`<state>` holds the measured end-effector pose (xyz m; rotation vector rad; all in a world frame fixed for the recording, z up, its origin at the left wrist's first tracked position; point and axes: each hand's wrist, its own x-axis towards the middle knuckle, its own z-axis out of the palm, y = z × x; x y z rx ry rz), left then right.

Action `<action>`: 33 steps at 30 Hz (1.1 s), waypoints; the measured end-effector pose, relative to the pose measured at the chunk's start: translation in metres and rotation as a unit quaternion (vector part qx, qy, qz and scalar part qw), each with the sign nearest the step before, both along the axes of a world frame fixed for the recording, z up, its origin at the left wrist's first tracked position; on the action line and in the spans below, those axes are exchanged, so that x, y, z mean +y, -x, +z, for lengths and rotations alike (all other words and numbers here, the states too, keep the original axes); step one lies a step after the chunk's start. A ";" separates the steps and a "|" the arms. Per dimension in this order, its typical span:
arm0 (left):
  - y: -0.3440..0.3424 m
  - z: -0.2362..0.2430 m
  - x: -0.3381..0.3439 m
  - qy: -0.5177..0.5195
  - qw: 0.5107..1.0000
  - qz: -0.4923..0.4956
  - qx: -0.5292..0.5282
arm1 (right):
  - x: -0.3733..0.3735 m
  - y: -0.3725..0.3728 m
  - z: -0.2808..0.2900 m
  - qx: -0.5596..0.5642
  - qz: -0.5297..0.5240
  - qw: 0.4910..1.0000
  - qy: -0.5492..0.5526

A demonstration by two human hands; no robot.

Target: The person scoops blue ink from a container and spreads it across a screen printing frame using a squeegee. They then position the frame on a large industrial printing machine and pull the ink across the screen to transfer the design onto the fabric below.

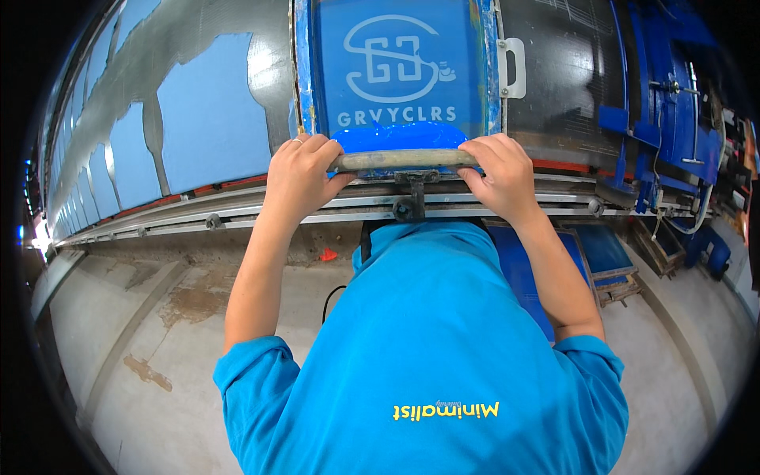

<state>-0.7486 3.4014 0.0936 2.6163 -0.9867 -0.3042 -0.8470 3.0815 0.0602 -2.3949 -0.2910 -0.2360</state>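
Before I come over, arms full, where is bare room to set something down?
Left: stained concrete floor, between the left sleeve and the pale strip. Crowded: right, by the frames; ahead, where left hand and right hand grip the wooden handle.

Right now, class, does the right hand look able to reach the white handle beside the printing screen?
Probably yes: nothing visible blocks the right hand from the white handle, though the hand must first release the wooden bar.
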 end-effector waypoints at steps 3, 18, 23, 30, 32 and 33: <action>-0.004 0.000 -0.002 0.009 1.000 -0.011 -0.008 | -0.004 -0.003 -0.002 -0.004 -0.002 1.000 -0.004; 0.023 0.001 0.015 0.077 0.994 -0.036 -0.068 | -0.030 -0.059 0.011 0.156 -0.048 0.983 -0.087; 0.030 -0.010 0.023 0.092 0.993 -0.009 -0.074 | -0.009 -0.114 -0.040 0.186 0.107 0.975 0.052; 0.035 -0.021 0.029 0.112 0.992 0.006 -0.056 | 0.013 -0.155 -0.083 0.224 0.249 0.925 0.178; 0.036 -0.023 0.030 0.115 0.992 0.011 -0.052 | 0.016 -0.158 -0.086 0.233 0.265 0.916 0.192; 0.036 -0.024 0.030 0.116 0.992 0.013 -0.050 | 0.017 -0.159 -0.086 0.232 0.271 0.913 0.198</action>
